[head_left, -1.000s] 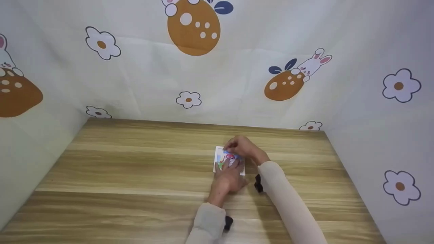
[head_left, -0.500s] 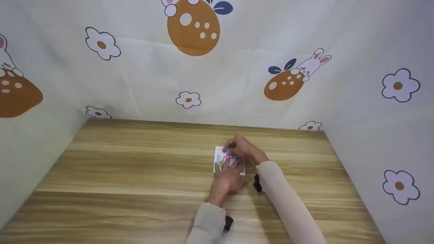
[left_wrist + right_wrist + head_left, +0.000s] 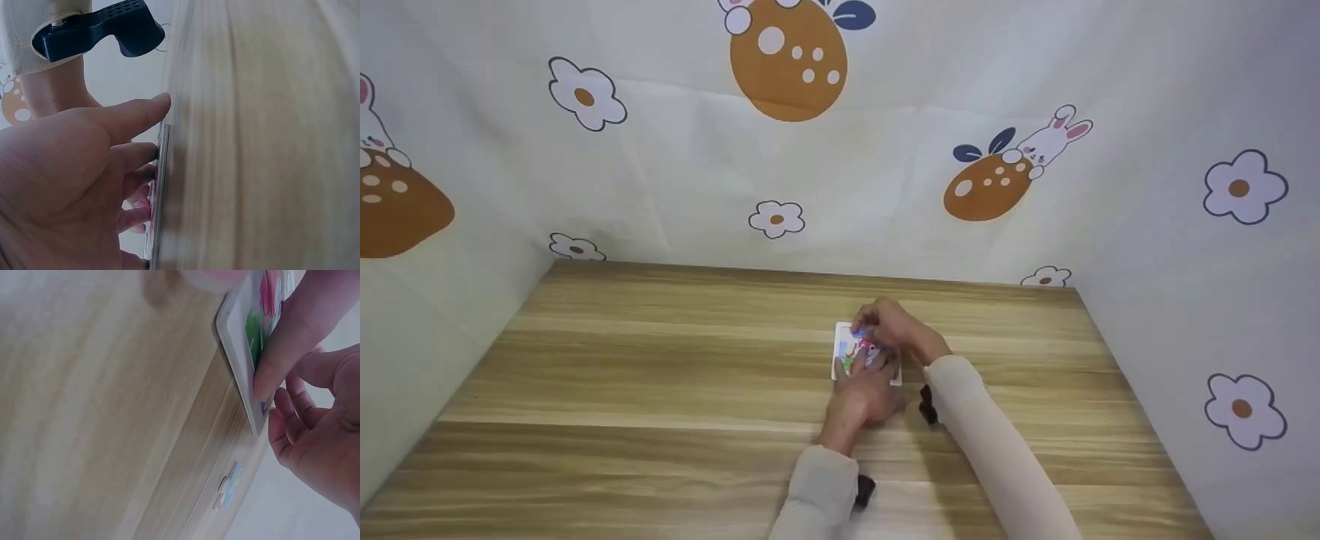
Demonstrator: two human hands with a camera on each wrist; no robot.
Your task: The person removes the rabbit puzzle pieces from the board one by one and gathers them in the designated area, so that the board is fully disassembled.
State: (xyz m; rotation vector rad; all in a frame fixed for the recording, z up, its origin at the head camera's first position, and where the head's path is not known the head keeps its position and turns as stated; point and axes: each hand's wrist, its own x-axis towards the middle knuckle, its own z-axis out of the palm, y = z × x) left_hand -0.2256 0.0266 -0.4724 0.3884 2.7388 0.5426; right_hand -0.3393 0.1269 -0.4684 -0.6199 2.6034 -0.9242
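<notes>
Left hand lies with fingers straight and spread on the board, which sits flat on the bench beneath both hands. Just ahead of it, the right hand bends over the board's far side; whether its fingers pinch anything cannot be told. Near the right hand, apart from the board, lies a small printed piece.

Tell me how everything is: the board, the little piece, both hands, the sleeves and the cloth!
Board: lying flat on the table, partly covered
Piece: on the table, apart from the board
Left hand: fingers spread, touching the board
Right hand: fingers curled over the board's far side; can't tell if it grips anything
Sleeves: ending short of the hands
Cloth: hanging, slightly creased
</notes>
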